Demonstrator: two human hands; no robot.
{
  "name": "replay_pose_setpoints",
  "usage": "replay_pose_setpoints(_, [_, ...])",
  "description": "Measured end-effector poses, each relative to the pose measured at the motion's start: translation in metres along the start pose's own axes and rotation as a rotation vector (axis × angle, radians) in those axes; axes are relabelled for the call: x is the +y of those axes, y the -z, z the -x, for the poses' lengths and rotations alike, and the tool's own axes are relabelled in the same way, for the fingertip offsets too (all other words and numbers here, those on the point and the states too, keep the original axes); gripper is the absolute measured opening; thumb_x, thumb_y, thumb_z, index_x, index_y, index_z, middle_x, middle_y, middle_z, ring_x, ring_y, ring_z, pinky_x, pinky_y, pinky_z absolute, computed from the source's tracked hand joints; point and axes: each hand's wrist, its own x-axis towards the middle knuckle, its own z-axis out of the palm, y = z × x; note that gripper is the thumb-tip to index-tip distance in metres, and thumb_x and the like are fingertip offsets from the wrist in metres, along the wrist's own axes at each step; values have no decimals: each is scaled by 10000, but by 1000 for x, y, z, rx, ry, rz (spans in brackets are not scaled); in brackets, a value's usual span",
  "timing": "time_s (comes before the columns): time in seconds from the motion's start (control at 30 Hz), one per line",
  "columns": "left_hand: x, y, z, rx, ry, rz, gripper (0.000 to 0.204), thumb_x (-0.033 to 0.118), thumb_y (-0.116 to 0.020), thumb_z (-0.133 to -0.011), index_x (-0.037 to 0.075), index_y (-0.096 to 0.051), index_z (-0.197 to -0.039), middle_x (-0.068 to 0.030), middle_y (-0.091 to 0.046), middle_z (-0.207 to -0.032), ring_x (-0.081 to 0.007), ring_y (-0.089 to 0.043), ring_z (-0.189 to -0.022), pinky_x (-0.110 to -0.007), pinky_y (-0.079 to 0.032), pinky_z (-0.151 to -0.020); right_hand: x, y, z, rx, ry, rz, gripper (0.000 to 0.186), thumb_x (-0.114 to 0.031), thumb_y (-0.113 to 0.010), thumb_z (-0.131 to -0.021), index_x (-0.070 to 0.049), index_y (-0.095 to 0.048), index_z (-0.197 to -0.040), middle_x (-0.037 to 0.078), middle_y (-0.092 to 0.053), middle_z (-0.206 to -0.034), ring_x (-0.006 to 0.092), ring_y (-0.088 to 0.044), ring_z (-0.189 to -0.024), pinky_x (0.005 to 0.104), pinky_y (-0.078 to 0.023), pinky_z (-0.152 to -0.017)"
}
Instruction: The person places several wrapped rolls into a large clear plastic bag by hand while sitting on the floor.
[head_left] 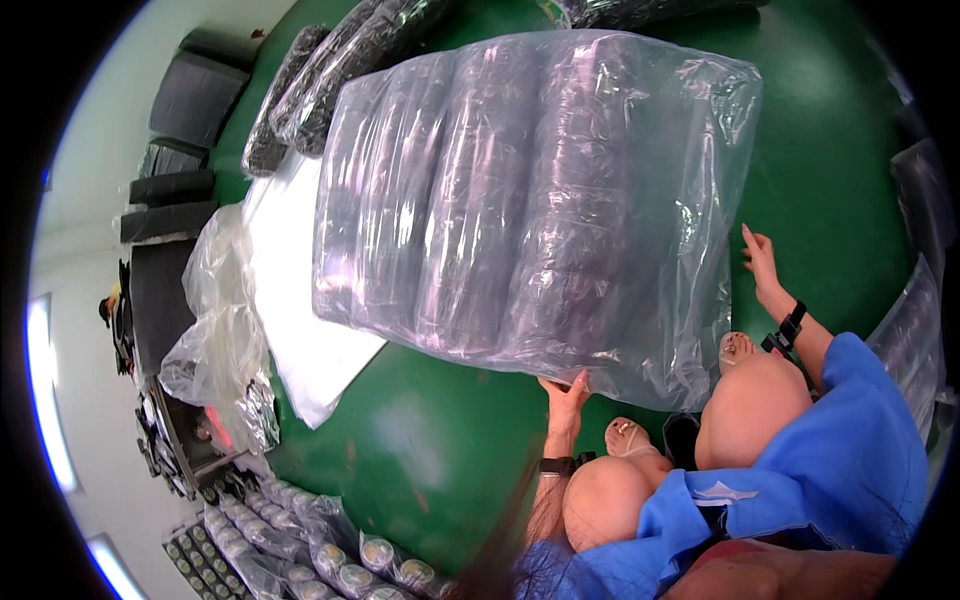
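Observation:
A large clear plastic bag point(700, 190) lies over the floor in front of me, with several long dark rolls point(575, 200) side by side inside it. The bag's right end is slack and creased. My left hand point(566, 396) pinches the bag's near edge, thumb on top and the other fingers partly hidden by the film. Just beyond the bag's right edge, my right hand point(762, 264) is held with fingers apart and nothing in it. Each wrist wears a dark strap, and my knees are bent close to the bag's near right corner.
White sheets point(290, 280) stick out beneath the bag's left side on the green floor point(420, 440). Wrapped dark rolls point(350, 70) lie at the far left. Crumpled clear film point(215, 320), black foam blocks point(195, 100) and rows of wrapped cylinders point(350, 560) line the left.

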Motion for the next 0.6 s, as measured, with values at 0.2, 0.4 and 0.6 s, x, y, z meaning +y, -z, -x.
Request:
replay_pose_setpoints(0.2, [-3, -58, 2, -7, 53, -56, 815, 207, -800, -829, 83, -253, -1420, -140, -435, -1359, -282, -485, -1223, -478, -529, -901, -76, -12, 63, -775, -295, -662, 655, -513, -587, -945, -18, -473, -1358, 124, -573, -1281, 187, -574, -1111, 333, -477, -867])
replay_pose_setpoints(0.4, [-54, -63, -26, -124, 165, 310, 379, 117, -702, -885, 64, -565, -1234, -96, -583, -1298, -237, -521, -1254, -499, -426, -1025, -34, -69, 74, -933, 461, 190, 169, -185, -577, -976, -44, -645, -911, 6, -627, -773, 85, -563, -738, 281, -470, -685])
replay_pose_setpoints(0.6, [-105, 68, -4, 332, 62, 193, 367, -77, -539, -857, 113, -499, -1169, -78, -571, -948, -218, -569, -798, -361, -501, -670, -23, -8, 90, -1721, 284, 482, 377, -346, -570, -1004, -9, -663, -1144, 63, -711, -946, 134, -623, -925, 320, -500, -859])
